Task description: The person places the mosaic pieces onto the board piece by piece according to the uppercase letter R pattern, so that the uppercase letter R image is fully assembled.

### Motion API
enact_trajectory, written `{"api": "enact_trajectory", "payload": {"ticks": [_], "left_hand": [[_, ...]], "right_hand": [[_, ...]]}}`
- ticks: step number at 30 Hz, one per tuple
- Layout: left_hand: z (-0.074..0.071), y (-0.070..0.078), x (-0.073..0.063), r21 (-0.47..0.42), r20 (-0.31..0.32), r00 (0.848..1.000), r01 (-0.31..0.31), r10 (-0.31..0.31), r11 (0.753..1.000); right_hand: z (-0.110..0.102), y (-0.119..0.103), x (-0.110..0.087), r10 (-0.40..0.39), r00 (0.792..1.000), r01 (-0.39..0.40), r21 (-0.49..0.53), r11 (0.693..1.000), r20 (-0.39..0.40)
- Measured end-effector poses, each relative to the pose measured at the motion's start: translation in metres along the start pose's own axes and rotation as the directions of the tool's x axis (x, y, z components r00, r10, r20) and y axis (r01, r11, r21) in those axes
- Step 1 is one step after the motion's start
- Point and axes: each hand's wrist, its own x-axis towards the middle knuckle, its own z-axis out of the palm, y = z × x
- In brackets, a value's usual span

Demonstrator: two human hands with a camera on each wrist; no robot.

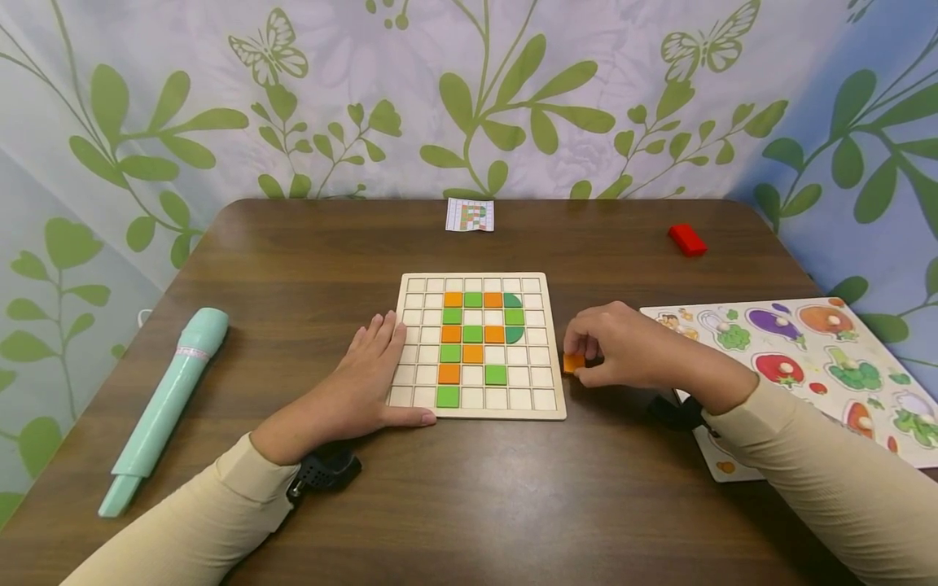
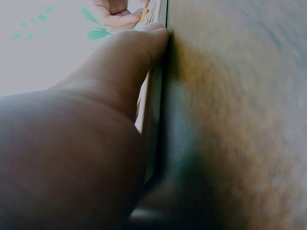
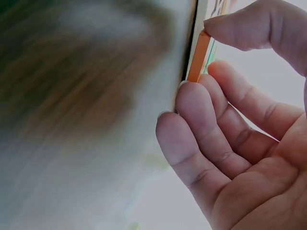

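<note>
A pale wooden grid board [image 1: 538, 378] lies flat on the table, with orange and green square tiles and two dark green rounded pieces [image 1: 515, 334] set in its cells. My left hand [image 1: 359, 378] rests along the board's left edge, fingers straight, thumb at the near left corner. Just off the board's right edge, my right hand [image 1: 623, 346] pinches an orange square tile [image 1: 573, 363] between thumb and fingers. The right wrist view shows that orange tile [image 3: 199, 56] edge-on below the thumb tip. The left wrist view catches the left thumb [image 2: 151, 43] against the board's edge.
Behind the board lies a small printed pattern card [image 1: 470, 216]. A red block [image 1: 687, 240] sits at the back right. A vegetable peg puzzle [image 1: 795, 350] lies under the right forearm. A mint-green wand-like object [image 1: 170, 407] is at the left.
</note>
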Motion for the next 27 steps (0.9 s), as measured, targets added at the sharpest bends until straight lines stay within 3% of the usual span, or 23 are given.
{"api": "enact_trajectory", "payload": {"ticks": [8,18,27], "left_hand": [[-0.002,0.0,0.001,0.016,-0.003,1.0,-0.012,0.012,1.0],[-0.001,0.0,0.0,0.01,0.005,1.0,-0.014,0.014,1.0],[0.0,0.001,0.0,0.009,0.01,1.0,-0.007,0.007,1.0]], "right_hand": [[0.006,-0.014,0.011,-0.078,0.997,0.078,0.032,0.996,-0.004],[0.015,-0.038,0.024,-0.109,0.993,0.106,0.056,0.993,0.054],[0.022,-0.049,0.029,-0.201,0.975,0.198,0.041,0.979,0.097]]}}
